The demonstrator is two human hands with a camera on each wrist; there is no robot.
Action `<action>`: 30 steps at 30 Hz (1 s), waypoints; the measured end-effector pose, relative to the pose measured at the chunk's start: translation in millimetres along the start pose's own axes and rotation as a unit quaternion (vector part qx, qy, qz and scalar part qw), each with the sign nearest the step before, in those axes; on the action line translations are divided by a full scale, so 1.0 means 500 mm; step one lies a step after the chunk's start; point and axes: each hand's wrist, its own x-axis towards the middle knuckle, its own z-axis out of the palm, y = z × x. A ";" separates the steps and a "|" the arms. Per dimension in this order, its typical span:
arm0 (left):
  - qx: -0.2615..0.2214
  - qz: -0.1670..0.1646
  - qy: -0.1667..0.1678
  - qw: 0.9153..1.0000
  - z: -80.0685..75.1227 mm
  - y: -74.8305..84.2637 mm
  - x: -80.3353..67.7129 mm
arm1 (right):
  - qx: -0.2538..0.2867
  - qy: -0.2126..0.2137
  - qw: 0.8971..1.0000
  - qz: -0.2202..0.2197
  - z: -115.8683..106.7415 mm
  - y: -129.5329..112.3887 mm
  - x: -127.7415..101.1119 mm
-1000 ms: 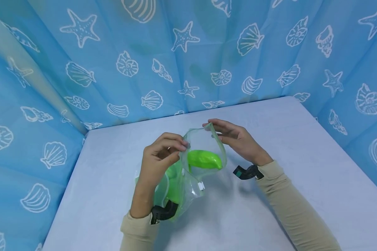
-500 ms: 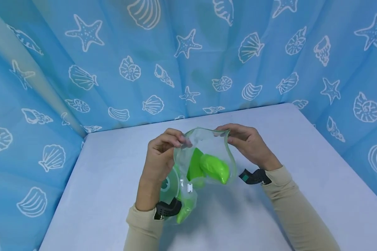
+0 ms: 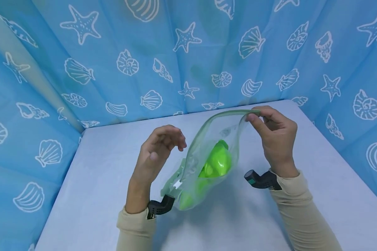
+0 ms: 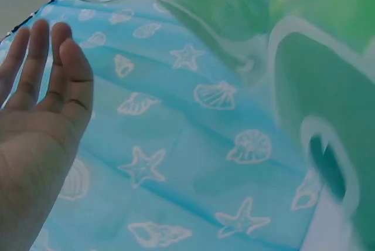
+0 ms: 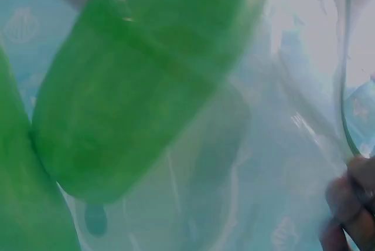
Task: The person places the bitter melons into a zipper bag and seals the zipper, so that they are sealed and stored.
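My right hand (image 3: 278, 139) pinches the top corner of a clear, green-tinted zip bag (image 3: 193, 158) between thumb and fingers, and the bag hangs slanted from it. Inside lie several glossy bright green rounded pieces (image 3: 219, 161); one long, blunt-ended green piece (image 5: 135, 104) fills much of the right wrist view. A white slider (image 3: 177, 184) sits at the lower left end of the bag's mouth, which gapes. Apart from the bag's left side, my left hand (image 3: 155, 150) is raised with loosely bent fingers. In the left wrist view its fingers (image 4: 38, 63) hold nothing.
A white-covered table (image 3: 97, 195) lies beneath the hands. Blue curtains (image 3: 163, 42) with white shell and starfish prints stand behind and at both sides. A black wrist camera (image 3: 160, 205) is strapped to the left wrist, another (image 3: 260, 179) to the right.
My left hand has let go of the bag's rim and drawn away to the left. My right hand has moved up and right with the corner, stretching and tilting the bag.
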 end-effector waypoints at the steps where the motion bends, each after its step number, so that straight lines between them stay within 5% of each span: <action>1: 0.019 0.004 -0.018 1.000 0.000 0.004 0.000 | -0.001 0.014 1.000 -0.008 0.000 -0.006 0.003; 5: 0.090 -0.005 -0.069 0.994 0.003 0.021 -0.001 | -0.011 0.065 0.997 -0.028 -0.002 -0.022 0.012; 9: 0.144 -0.010 -0.075 0.987 0.009 0.033 -0.001 | -0.011 0.087 0.996 -0.031 -0.006 -0.028 0.019; 17: 0.148 0.002 -0.065 0.987 0.023 0.048 -0.003 | -0.020 0.100 0.994 -0.023 -0.014 -0.028 0.019; 20: 0.180 -0.001 -0.019 0.983 0.030 0.049 -0.001 | -0.017 0.104 0.994 -0.032 -0.014 -0.031 0.020; 24: 0.218 0.009 0.107 0.970 0.026 0.049 -0.003 | 0.005 0.116 0.992 -0.044 -0.018 -0.038 0.019; 30: 0.244 0.032 0.290 0.925 0.018 0.058 -0.007 | 0.059 0.108 0.992 -0.038 -0.028 -0.048 0.017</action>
